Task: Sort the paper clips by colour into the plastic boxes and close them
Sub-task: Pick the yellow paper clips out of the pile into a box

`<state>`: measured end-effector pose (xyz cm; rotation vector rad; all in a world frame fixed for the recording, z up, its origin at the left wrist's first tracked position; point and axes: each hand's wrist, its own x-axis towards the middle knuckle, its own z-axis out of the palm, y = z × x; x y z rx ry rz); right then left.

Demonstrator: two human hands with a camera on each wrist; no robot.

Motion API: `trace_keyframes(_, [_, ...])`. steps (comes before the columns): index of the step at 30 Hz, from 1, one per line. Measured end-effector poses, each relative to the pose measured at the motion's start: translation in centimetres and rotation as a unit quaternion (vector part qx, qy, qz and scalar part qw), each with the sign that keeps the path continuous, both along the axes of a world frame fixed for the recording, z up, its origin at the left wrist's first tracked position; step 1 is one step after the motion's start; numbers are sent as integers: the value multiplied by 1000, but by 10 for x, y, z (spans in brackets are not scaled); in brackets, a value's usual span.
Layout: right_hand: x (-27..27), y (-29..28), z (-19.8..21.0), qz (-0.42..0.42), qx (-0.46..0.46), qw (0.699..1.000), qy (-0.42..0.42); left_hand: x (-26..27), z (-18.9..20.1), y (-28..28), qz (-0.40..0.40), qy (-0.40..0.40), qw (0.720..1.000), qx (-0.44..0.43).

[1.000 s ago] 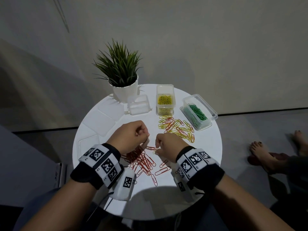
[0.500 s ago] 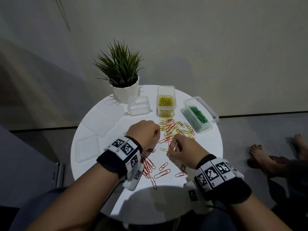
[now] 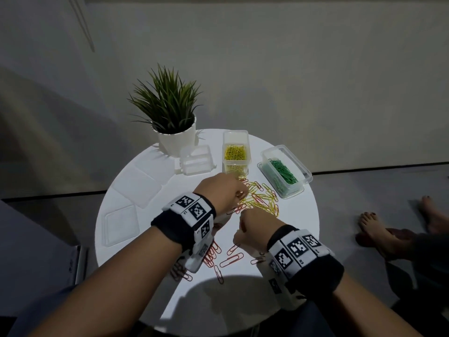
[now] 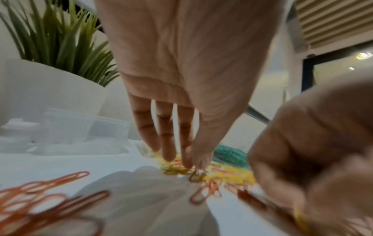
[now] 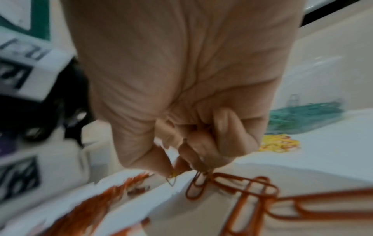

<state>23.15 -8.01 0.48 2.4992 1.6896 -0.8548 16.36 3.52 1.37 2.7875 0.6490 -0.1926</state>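
Note:
My left hand (image 3: pixel 237 194) reaches over the mixed pile of yellow and red clips (image 3: pixel 261 199). In the left wrist view its thumb and forefinger (image 4: pixel 197 167) pinch one dark clip (image 4: pixel 196 176) at the pile's near edge. My right hand (image 3: pixel 243 233) is curled into a fist just behind; in the right wrist view its fingers (image 5: pixel 201 159) hold red clips (image 5: pixel 194 186) and a yellow one (image 5: pixel 171 177). Loose red clips (image 3: pixel 215 255) lie near the table's front. The yellow-clip box (image 3: pixel 235 154), green-clip box (image 3: pixel 283 172) and an empty box (image 3: pixel 196 160) stand open at the back.
A potted plant (image 3: pixel 171 117) stands at the back left of the round white table (image 3: pixel 298 222). Two clear lids (image 3: pixel 143 184) (image 3: pixel 121 224) lie on the left. Someone's bare feet (image 3: pixel 374 229) rest on the floor to the right.
My left hand has left the red clips and moved forward and right to the mixed pile. My right hand has shifted slightly right, still curled.

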Motion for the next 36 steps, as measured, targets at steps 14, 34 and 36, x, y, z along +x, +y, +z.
trace_keyframes(14, [54, -46, 8, -418, 194, 719, 520, -17, -6, -27, -81, -6, 996, 24])
trace_keyframes(34, [51, -33, -9, -194, 51, 979, 48, -15, -7, -15, 4, -3, 999, -37])
trace_keyframes(36, [54, -37, -8, -205, 83, 971, 91, -15, -8, -15, 4, 1, 999, -38])
